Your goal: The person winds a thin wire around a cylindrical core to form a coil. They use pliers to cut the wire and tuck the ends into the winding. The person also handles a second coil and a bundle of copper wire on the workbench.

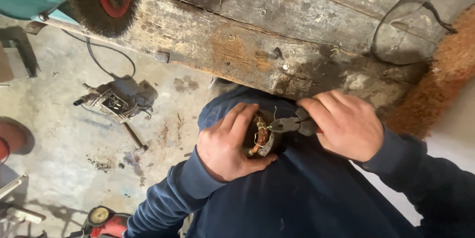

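Your pliers (292,123) lie nearly level, long axis running right to left, nose pointing left into the copper-wound motor part (262,139) against your lap below the wooden bench (237,45) edge. Your right hand (346,125) is clenched around the pliers' handles, knuckles up. Your left hand (228,144) wraps tight around the motor part, thumb beneath.

The left hand (225,144) grips a copper-wound motor coil (261,139) against the lap; the right hand (344,124) bites it with pliers (292,124) below the worn wooden counter (237,45).
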